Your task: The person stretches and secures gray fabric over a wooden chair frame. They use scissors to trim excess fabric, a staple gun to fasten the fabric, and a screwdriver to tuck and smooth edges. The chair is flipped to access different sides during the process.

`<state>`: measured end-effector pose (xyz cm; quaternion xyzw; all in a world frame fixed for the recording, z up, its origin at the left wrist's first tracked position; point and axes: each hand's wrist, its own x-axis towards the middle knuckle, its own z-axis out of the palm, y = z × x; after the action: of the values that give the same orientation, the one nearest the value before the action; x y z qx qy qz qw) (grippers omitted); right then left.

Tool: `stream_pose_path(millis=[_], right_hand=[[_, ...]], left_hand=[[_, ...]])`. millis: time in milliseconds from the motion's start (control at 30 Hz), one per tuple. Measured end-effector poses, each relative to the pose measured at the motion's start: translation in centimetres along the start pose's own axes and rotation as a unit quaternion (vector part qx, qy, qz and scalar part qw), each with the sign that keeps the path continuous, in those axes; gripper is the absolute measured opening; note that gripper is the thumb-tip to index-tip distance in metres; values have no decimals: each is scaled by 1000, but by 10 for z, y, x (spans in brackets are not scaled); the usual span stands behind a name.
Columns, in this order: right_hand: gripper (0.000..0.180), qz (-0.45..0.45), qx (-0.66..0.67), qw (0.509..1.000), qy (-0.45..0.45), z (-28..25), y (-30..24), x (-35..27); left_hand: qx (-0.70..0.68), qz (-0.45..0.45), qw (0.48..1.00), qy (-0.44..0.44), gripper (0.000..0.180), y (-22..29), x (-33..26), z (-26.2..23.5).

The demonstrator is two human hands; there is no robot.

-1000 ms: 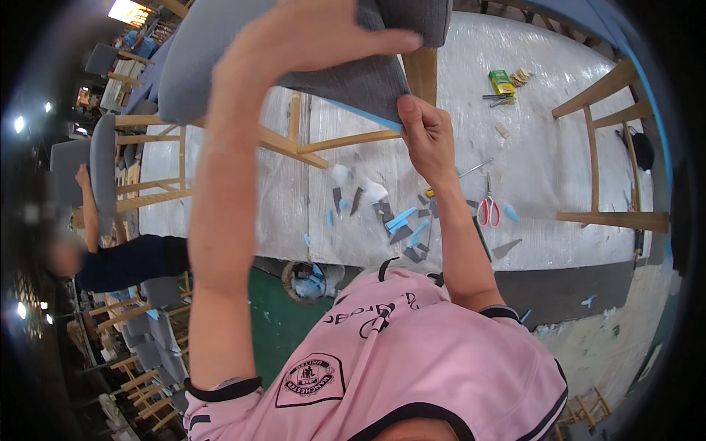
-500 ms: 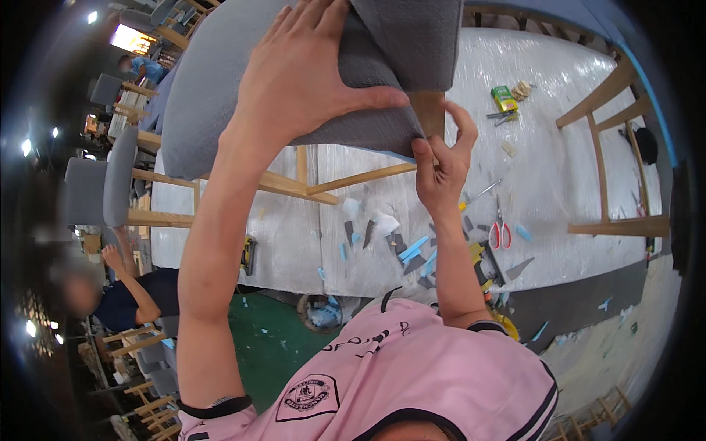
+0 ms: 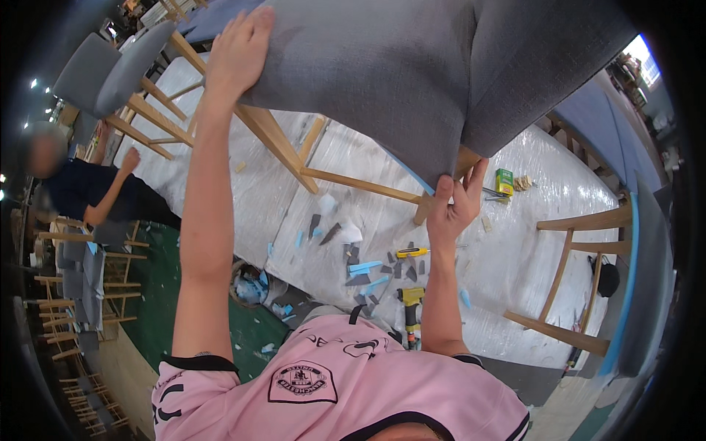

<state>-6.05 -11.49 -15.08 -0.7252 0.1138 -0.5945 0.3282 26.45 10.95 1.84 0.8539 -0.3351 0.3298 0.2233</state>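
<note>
A grey upholstered chair [image 3: 368, 59] with wooden legs stands tilted before me on the plastic-covered worktable. My left hand [image 3: 239, 55] lies against the left edge of its seat, fingers stretched out. At the seat's near right corner, below the backrest, my right hand [image 3: 454, 209] pinches the loose lower edge of the grey fabric [image 3: 441, 158] between thumb and fingers. A strip of light blue lining shows along that edge. Beside the pinched corner, part of a wooden leg is visible behind my fingers.
A yellow staple gun [image 3: 410, 305], a yellow utility knife [image 3: 412, 252] and grey and blue scraps [image 3: 360, 272] lie near me. Behind my right hand is a green box [image 3: 504, 180]. Another chair [image 3: 625, 279] lies at right; a co-worker [image 3: 95, 184] stands at left.
The chair has turned, and its seat corner now sits lower and farther right. My left hand has gone from the fabric near that corner to the seat's left edge. My right hand still pinches.
</note>
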Motion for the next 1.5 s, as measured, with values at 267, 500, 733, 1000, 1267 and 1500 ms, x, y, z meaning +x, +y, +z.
stream_pose_path(millis=[267, 500, 733, 1000, 1267, 1500], right_hand=[[46, 14, 29, 999, 7, -6, 6, -3], [42, 26, 38, 999, -14, -12, 5, -2], [29, 23, 70, 997, -23, -13, 2, -1], [41, 0, 73, 997, -23, -21, 8, 4], [38, -13, 49, 999, -5, -15, 0, 4], [37, -12, 63, 998, -8, -35, 16, 11]], left_hand=[[9, -22, 1000, -13, 60, 176, -9, 4], [11, 3, 998, 61, 45, 261, -36, 10], [-87, 38, 970, 225, 37, 299, -59, 33], [-153, 126, 978, 66, 31, 229, -61, -31], [109, 16, 987, 118, 34, 211, -48, -11], [-24, 202, 979, 25, 70, 274, -73, 0]])
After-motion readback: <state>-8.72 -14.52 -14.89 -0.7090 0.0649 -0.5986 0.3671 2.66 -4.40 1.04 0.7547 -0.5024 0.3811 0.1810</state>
